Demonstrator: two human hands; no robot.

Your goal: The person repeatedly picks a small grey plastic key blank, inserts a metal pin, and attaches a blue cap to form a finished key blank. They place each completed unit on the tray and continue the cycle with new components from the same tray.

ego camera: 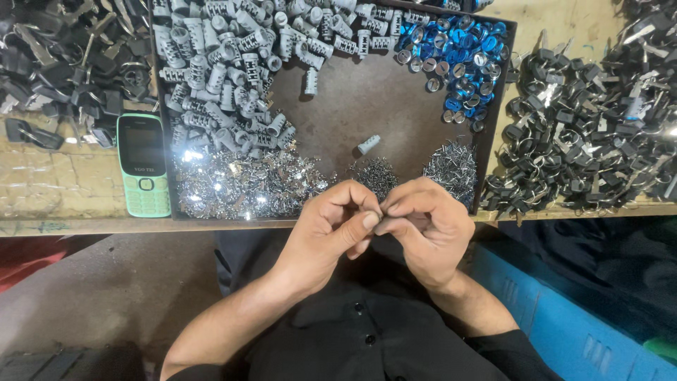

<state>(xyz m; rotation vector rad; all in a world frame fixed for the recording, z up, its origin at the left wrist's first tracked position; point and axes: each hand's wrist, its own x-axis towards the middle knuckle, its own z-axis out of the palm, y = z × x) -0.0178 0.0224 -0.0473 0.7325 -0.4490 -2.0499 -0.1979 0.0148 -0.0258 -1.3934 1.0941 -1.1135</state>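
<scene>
My left hand [333, 227] and my right hand [427, 226] meet fingertip to fingertip just in front of the table's edge. They pinch one small part between them, and the fingers hide nearly all of it. Just beyond the hands stands a dark tray [367, 99]. It holds a heap of grey ribbed cylinders [226, 63], a pile of blue round caps [458, 56], small shiny metal plates [240, 187] and tiny pins [451, 166]. One grey cylinder [367, 145] lies alone near the tray's middle.
A green push-button phone [143, 166] lies left of the tray. Heaps of black-headed keys on rings [585, 134] cover the table at the right, and more black keys [63, 63] lie at the far left. A blue crate [564, 324] stands below, on the right.
</scene>
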